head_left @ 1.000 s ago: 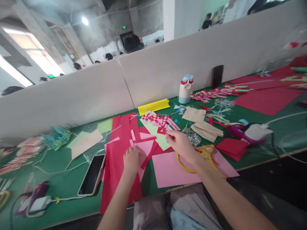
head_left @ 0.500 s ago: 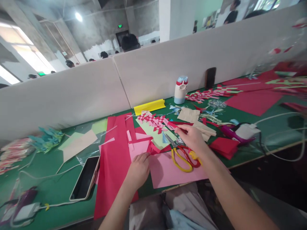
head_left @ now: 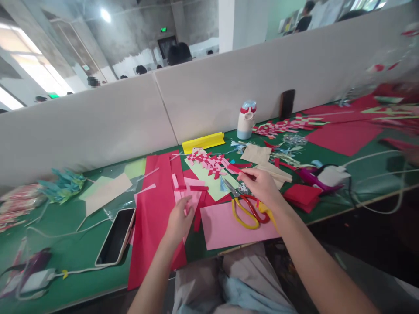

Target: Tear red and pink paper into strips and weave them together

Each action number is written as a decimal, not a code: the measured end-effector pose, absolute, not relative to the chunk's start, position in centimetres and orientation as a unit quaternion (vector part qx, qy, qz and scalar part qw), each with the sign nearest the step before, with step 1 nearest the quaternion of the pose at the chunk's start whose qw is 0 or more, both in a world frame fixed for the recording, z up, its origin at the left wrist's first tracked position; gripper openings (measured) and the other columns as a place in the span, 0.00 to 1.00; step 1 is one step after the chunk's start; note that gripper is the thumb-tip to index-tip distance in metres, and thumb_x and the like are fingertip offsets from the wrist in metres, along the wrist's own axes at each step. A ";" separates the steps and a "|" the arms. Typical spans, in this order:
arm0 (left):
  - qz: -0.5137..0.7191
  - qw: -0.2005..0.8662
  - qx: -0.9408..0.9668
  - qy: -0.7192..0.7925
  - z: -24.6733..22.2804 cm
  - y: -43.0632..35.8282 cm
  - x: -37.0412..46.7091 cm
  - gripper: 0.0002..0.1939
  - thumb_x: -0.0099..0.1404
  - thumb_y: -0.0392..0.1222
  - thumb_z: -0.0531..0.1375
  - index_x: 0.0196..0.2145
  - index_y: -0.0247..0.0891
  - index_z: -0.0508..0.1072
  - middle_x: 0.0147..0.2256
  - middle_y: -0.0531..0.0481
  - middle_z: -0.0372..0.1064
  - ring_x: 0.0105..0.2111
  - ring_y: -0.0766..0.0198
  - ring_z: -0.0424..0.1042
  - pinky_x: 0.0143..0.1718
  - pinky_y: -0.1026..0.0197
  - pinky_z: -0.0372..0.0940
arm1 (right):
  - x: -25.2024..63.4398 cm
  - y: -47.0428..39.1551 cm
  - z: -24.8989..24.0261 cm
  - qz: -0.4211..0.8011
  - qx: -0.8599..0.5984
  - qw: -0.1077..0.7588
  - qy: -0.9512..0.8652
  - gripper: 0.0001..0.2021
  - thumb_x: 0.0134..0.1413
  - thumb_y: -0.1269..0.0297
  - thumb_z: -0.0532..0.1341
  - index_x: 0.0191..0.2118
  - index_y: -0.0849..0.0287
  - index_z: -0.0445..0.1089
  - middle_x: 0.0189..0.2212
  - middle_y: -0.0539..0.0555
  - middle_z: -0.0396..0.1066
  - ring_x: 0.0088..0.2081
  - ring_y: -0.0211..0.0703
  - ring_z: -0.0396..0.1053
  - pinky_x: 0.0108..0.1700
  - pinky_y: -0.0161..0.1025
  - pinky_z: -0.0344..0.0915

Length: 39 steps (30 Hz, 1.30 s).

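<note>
Red strip [head_left: 233, 168], just right of frame centre, sits pinched between thumb and fingers of my right hand [head_left: 263, 189]; my left hand [head_left: 178, 218], loosely parted and unladen, is at the pink paper [head_left: 195, 198].

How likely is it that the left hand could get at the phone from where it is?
Probably yes. The left hand appears to hold nothing, and only flat red paper seems to lie between it and the phone, whose dark screen is uncovered.
</note>
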<state>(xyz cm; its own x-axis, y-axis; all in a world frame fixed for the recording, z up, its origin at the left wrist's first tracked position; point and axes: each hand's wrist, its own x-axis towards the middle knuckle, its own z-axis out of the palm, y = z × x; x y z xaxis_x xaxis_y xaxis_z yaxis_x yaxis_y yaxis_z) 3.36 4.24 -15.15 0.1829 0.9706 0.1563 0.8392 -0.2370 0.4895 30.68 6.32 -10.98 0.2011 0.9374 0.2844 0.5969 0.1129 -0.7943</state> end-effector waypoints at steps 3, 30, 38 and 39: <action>0.199 0.130 0.752 0.615 -15.3 5.4 2.2 0.18 0.63 0.40 0.54 0.51 0.37 0.69 0.49 0.41 0.71 0.49 0.53 0.71 0.46 0.54 0.67 | 31.8 6.0 -10.4 0.205 -0.639 0.448 -0.592 0.15 0.53 0.56 0.56 0.32 0.60 0.76 0.30 0.55 0.77 0.32 0.45 0.72 0.36 0.39 0.65; 0.297 0.338 0.663 0.599 -16.3 7.5 6.7 0.13 0.61 0.43 0.54 0.40 0.36 0.71 0.39 0.43 0.75 0.34 0.57 0.76 0.35 0.58 0.69 | 24.9 4.8 -14.2 0.219 -0.399 0.280 -0.845 0.11 0.56 0.59 0.61 0.41 0.56 0.76 0.42 0.56 0.73 0.47 0.44 0.67 0.51 0.39 0.60; 0.143 0.088 0.726 0.666 -14.5 7.6 7.1 0.14 0.65 0.36 0.50 0.43 0.36 0.72 0.45 0.40 0.72 0.42 0.53 0.72 0.37 0.57 0.64 | 31.5 11.7 -12.2 0.082 -0.627 0.144 -0.762 0.14 0.62 0.65 0.52 0.37 0.63 0.75 0.37 0.61 0.74 0.40 0.46 0.71 0.42 0.37 0.61; 0.129 0.064 0.734 0.664 -14.5 7.7 7.2 0.14 0.65 0.37 0.49 0.44 0.35 0.71 0.46 0.38 0.71 0.43 0.51 0.71 0.39 0.56 0.64 | 32.1 12.6 -12.4 0.073 -0.644 0.132 -0.750 0.15 0.63 0.66 0.51 0.37 0.66 0.74 0.36 0.64 0.74 0.40 0.48 0.71 0.42 0.38 0.61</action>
